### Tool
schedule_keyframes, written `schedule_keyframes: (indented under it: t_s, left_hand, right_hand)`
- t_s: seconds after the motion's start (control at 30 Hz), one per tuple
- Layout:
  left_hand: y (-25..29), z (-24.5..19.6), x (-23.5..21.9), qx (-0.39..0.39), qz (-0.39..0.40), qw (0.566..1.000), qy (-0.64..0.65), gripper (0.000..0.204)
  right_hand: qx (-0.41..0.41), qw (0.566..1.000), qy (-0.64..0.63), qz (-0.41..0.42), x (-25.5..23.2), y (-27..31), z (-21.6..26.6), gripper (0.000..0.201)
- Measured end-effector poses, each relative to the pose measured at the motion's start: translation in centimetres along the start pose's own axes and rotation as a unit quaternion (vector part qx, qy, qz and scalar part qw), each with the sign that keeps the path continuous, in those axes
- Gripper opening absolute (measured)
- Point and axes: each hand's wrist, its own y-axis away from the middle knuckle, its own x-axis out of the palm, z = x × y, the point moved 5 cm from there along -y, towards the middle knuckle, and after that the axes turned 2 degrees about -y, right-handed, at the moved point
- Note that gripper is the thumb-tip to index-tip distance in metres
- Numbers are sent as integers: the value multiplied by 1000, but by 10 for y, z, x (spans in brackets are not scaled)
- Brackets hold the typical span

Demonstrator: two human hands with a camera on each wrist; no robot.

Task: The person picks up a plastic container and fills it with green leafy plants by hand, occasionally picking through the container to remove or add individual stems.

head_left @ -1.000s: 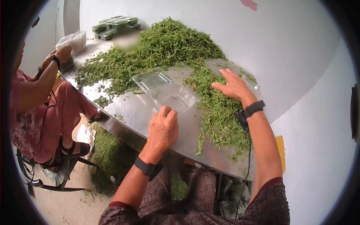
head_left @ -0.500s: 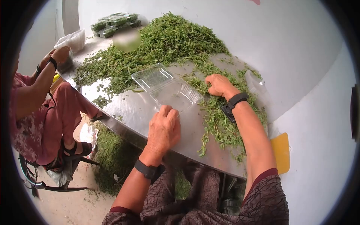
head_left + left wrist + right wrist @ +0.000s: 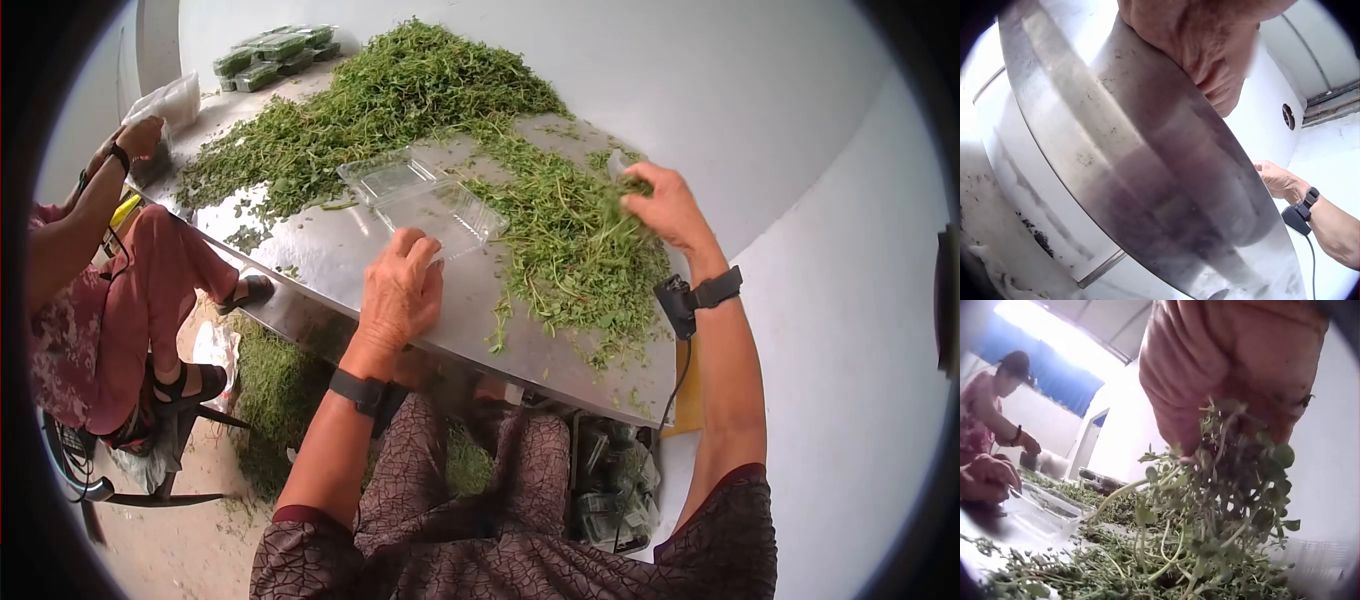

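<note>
A clear plastic clamshell box [image 3: 440, 215] lies with its lid folded back on the metal table [image 3: 320, 265]. My left hand [image 3: 400, 290] pinches its near edge; in the right wrist view the left hand's fingers [image 3: 988, 478] are curled at that rim. My right hand [image 3: 672, 205] grips a bunch of leafy green stems [image 3: 1222, 469], held up over the loose greens [image 3: 570, 230] spread on the table's right side. Leaves and stems dangle below the fingers in the right wrist view. Greens also form a tall heap [image 3: 430, 85] at the back.
Filled clear boxes [image 3: 275, 55] are stacked at the back left. Another person [image 3: 90, 300] sits at left, hands by a stack of clear boxes [image 3: 170, 100]. More clear plastic [image 3: 620, 160] stands behind my right hand. Below the table are a green pile [image 3: 270, 400] and a crate of clear boxes [image 3: 610, 490].
My right hand went down into the loose greens, then lifted away to the right with a bunch in its grip. My left hand stays at the box's near edge.
</note>
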Motion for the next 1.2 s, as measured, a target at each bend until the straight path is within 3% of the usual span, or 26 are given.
schedule_keyframes:
  t_s: [0.03, 0.1, 0.13, 0.3, 0.4, 0.53, 0.7, 0.77, 0.8, 0.83, 0.9, 0.93, 1.03, 1.07, 1.2]
  left_hand:
    - [-1, 0, 1, -2, 3, 1000, -5, 23]
    - [-1, 2, 3, 0, -1, 1000, -7, 23]
    - [0, 3, 3, -2, -2, 1000, -12, 22]
    - [2, 6, 4, -3, -23, 1000, -8, 19]
    - [3, 5, 2, -7, -31, 999, -12, 17]
    - [0, 7, 1, -27, -21, 999, -7, 17]
    - [1, 8, 1, -46, -18, 999, -2, 17]
    - [1, 7, 0, -47, -28, 999, 1, 16]
    - [1, 7, 1, -50, -24, 998, 3, 16]
    - [1, 7, 1, -58, -21, 998, 3, 15]
    - [1, 9, 2, -67, -16, 998, 6, 14]
    - [1, 10, 4, -62, -20, 998, 2, 13]
    - [0, 9, 3, -57, -14, 998, 2, 12]
    - [0, 8, 3, -47, -19, 999, 2, 12]
    - [0, 5, 2, -41, 2, 999, -2, 14]
  right_hand:
    - [-1, 1000, 1, -4, 7, 4, -4, 38]
    - [-67, 991, 112, -33, 21, 14, 1, 66]
    - [-25, 997, 64, 33, 24, 9, 1, 83]
    - [-29, 990, 131, 46, 43, -28, -1, 92]
    - [-30, 990, 107, 92, 60, -69, -13, 113]
    - [36, 981, 119, 149, 85, -110, -23, 115]
    - [25, 970, 106, 219, 119, -114, -12, 121]
    - [-11, 948, 193, 252, 128, -106, -7, 117]
    - [-22, 955, 208, 211, 124, -92, 1, 102]
    - [-18, 954, 207, 215, 123, -85, -1, 102]
    - [-117, 936, 263, 203, 121, -67, 8, 82]
    - [-140, 942, 261, 154, 118, -53, 16, 55]
    - [-175, 910, 349, 140, 112, -32, 20, 39]
    - [-234, 907, 341, 74, 101, -24, 26, 33]
    - [-205, 956, 210, -21, 44, -3, 31, 27]
